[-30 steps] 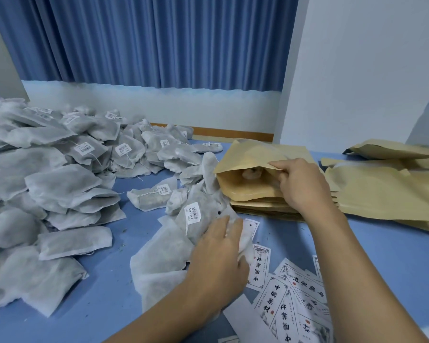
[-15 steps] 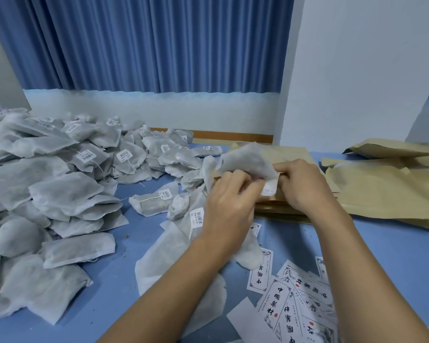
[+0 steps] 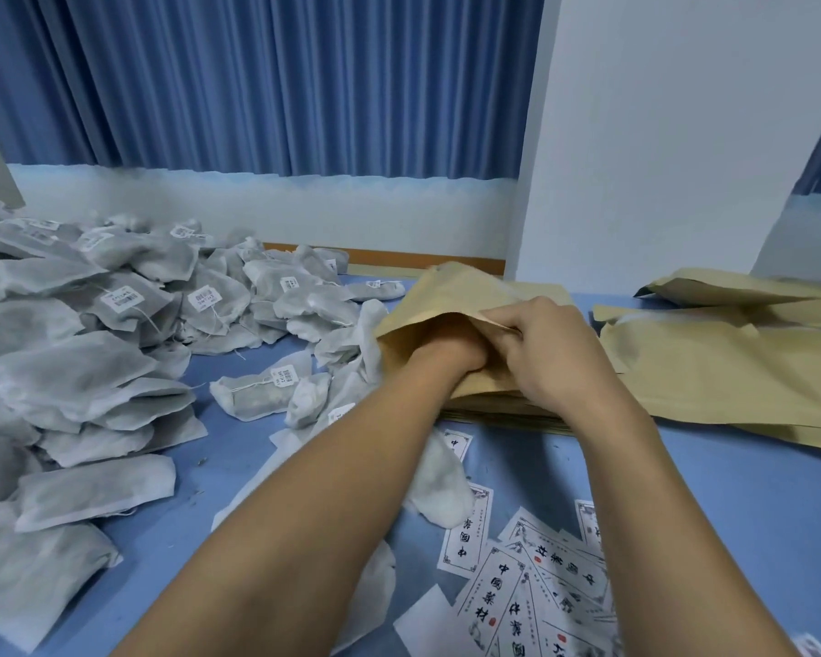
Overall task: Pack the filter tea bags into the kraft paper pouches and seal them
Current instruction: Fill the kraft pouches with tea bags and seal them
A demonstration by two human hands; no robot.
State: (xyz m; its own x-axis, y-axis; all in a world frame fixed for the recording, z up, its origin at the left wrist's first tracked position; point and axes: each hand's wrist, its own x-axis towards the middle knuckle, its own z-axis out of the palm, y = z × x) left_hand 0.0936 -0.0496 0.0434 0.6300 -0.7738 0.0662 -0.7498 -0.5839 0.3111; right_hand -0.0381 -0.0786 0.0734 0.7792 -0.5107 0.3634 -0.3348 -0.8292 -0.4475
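Right hand (image 3: 546, 358) grip pinches upper lip of kraft paper pouch (image 3: 446, 291), mouth held open. Left hand (image 3: 449, 346) wrist-deep inside mouth, grip hidden, can't tell what it holds. Pouch sits on pouch stack (image 3: 503, 417) under the grip. Filter tea bags (image 3: 67, 372) heaped left of grip; printed labels (image 3: 517, 590) on blue bench (image 3: 731, 505), nearer side.

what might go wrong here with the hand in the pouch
1. The left hand is wrist-deep in the pouch, whose mouth the right hand pinches; the paper edge may tear.
2. The left forearm passes over a loose tea bag and may sweep it onto the labels.
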